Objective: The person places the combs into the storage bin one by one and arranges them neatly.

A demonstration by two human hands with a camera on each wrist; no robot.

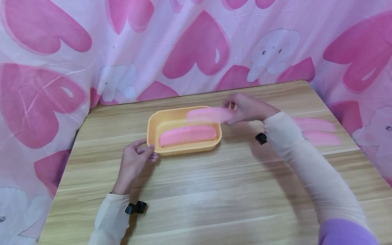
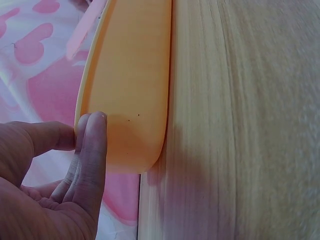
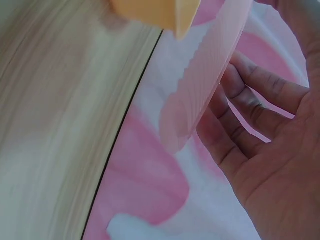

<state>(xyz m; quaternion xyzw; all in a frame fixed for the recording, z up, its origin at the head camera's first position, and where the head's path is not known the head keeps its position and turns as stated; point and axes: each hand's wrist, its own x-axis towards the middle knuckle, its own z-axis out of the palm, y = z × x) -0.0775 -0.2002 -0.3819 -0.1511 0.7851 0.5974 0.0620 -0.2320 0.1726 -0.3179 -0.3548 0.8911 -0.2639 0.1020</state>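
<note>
A shallow yellow plastic tub (image 1: 180, 151) sits toward the back of the wooden table with a pink comb (image 1: 187, 134) lying in it, teeth toward the front. At the tub's left front corner, my left hand (image 1: 134, 161) pinches the rim between thumb and fingers; the left wrist view shows the hand (image 2: 65, 170) at the tub's wall (image 2: 125, 90). My right hand (image 1: 245, 108) grips one end of a second pink comb (image 1: 209, 114), held over the tub's back right part and blurred in the head view. In the right wrist view its teeth (image 3: 200, 75) point away from the palm.
Two more pink combs (image 1: 321, 139) lie side by side at the table's right, partly hidden behind my right sleeve (image 1: 306, 166). A pink curtain (image 1: 196, 44) with hearts hangs close along the table's back edge. Each wrist carries a small black camera (image 1: 136, 207).
</note>
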